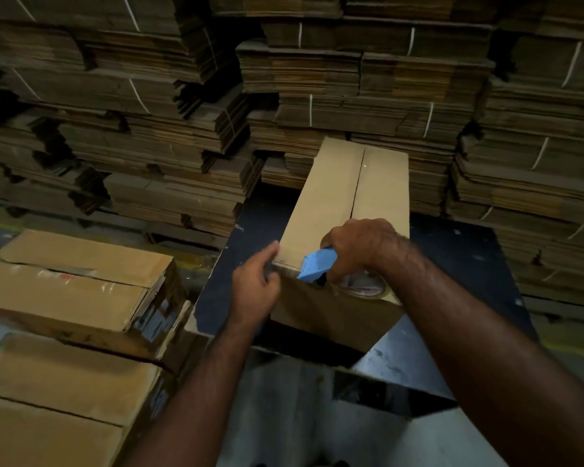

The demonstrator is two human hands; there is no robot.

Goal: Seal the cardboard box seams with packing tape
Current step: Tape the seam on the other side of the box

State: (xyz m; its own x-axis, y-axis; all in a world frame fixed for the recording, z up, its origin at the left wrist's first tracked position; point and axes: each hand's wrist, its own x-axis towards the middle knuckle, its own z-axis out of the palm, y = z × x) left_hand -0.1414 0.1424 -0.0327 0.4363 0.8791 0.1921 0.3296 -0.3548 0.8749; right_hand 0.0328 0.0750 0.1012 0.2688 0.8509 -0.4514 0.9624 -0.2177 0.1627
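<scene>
A long cardboard box [338, 193] lies on a dark table [459, 264], its top flaps meeting in a centre seam that runs away from me. My right hand [361, 247] grips a blue tape dispenser [316, 265] at the box's near top edge. The dispenser's roll of clear tape [364, 287] rests against the near end face. My left hand [255, 281] is at the box's near left corner, thumb touching the edge and fingers curled; whether they hold anything is unclear.
Closed cardboard boxes [75, 281] are stacked at my left, close to the table edge. Tall piles of flattened, strapped cartons [351, 79] fill the whole background right behind the table. Grey floor [294, 416] shows below between my arms.
</scene>
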